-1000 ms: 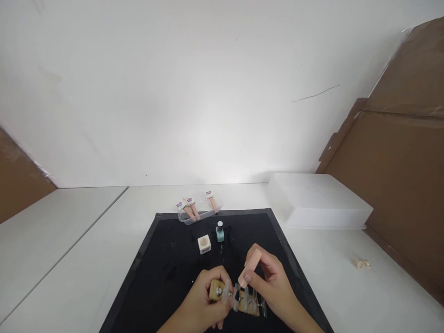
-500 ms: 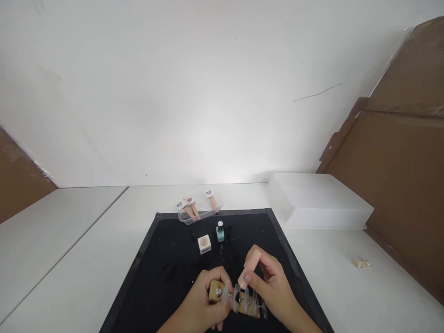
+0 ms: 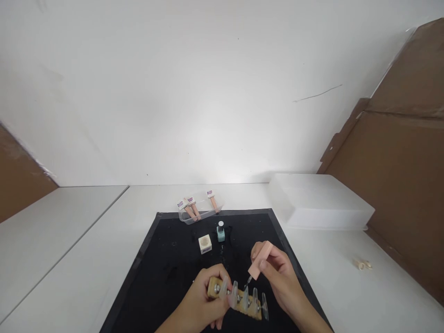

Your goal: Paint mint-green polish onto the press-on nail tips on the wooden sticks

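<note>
My left hand (image 3: 210, 296) is wrapped round the left end of a wooden nail-tip stand (image 3: 255, 314). Several clear nail tips (image 3: 246, 299) stand up along it on metal posts. In my right hand (image 3: 277, 273) is a nail polish brush with a peach, square cap handle (image 3: 260, 260). Its dark bristle end (image 3: 248, 281) points down at a middle nail tip; whether it touches cannot be made out. Beyond the hands stand an open white, square polish bottle (image 3: 205, 244) and a mint-green polish bottle (image 3: 221, 232) with its cap on.
At the back, a clear plastic tray (image 3: 204, 213) holds several peach-handled bottles (image 3: 212, 202). A translucent white box (image 3: 322, 203) stands on the right. Small cream pieces (image 3: 362, 264) lie on the white table. A black mat (image 3: 173, 268) lies under the hands.
My right hand has drawn the brush up and to the right, so its bristle end now shows. The stand has turned slightly in my left hand, and its nail tips are more clearly seen.
</note>
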Demonstrator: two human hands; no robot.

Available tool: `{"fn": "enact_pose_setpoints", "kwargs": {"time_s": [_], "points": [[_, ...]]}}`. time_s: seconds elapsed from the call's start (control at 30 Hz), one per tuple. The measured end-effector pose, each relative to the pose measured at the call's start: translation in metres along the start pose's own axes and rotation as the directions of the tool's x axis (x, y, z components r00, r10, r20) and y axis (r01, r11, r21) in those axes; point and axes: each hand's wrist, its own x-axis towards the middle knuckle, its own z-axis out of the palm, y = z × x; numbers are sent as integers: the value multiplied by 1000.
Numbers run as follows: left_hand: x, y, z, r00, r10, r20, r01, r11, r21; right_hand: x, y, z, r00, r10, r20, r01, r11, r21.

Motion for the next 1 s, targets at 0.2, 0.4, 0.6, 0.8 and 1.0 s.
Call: {"fn": "enact_pose_setpoints", "kwargs": {"time_s": [0.2,0.4,0.6,0.8,1.0], "points": [[2,2,0,1000,-17,-5,17,999,34,-3,-5,4,992,-66,104,81,987,-141],[3,-2,-1,1000,-16,0,16,997,75,-1,-9,8,986,-112,123,139,963,-232],[1,-7,-2,1000,-7,25,6,998,63,1,-5,7,995,-86,40,93,967,-237],[2,-4,-1,1000,-25,6,25,997,70,-1,-4,7,995,-99,32,104,976,-192],[3,-1,2,1000,-5,-5,6,994,111,-3,-10,11,982,-119,144,155,950,-272]]}}
